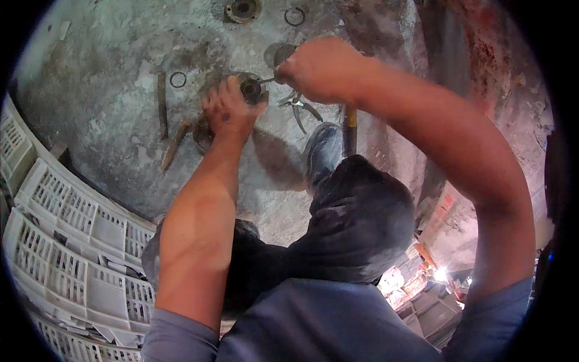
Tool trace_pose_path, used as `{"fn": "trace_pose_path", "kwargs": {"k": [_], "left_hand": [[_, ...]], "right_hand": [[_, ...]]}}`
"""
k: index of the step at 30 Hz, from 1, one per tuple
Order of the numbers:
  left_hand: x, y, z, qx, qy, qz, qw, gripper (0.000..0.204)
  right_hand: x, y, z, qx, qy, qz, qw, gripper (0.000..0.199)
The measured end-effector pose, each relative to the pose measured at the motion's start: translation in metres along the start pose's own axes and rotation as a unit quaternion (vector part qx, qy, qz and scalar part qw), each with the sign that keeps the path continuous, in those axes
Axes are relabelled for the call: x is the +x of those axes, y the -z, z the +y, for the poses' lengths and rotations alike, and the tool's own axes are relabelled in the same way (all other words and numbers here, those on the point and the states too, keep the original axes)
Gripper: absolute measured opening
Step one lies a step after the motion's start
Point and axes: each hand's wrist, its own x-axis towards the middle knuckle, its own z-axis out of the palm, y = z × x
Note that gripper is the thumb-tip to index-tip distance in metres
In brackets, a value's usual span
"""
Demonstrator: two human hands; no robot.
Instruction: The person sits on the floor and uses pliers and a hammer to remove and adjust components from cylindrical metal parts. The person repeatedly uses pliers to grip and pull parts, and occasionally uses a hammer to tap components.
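My left hand (229,111) is closed round the side of a dark round metal part (251,90) with a hole in its middle, holding it low over the concrete floor. My right hand (319,69) grips a thin metal tool (267,80). Its narrow shaft points left and reaches the rim of the part; the rest of it is hidden in my fist. Just below my right hand lies a pair of pliers (298,107) with spread handles. A dark round shape (204,137) sits partly hidden behind my left wrist.
Left of my hands lie a dark bar (161,105), a pointed wooden piece (175,145) and a black ring (178,79). Farther off are a flanged metal part (243,8) and another ring (294,16). A pole-like handle (350,130) stands beside my boot (324,151). White slotted crates (72,211) line the left.
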Motion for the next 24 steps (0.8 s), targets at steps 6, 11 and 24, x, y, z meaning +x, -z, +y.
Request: {"fn": "trace_pose_path", "kwargs": {"k": [6,11,24], "left_hand": [[0.003,0.006,0.005,-0.001,0.026,-0.047,0.999,0.071],[0.004,0.011,0.006,-0.010,0.027,-0.059,0.998,0.071],[0.003,0.007,0.004,-0.026,0.010,-0.035,0.999,0.071]], "right_hand": [[-0.011,-0.007,-0.006,0.025,-0.015,0.021,0.999,0.020],[-0.006,-0.006,-0.004,0.025,0.025,0.073,0.997,0.018],[-0.012,-0.017,-0.014,-0.033,0.051,0.115,0.991,0.017]]}}
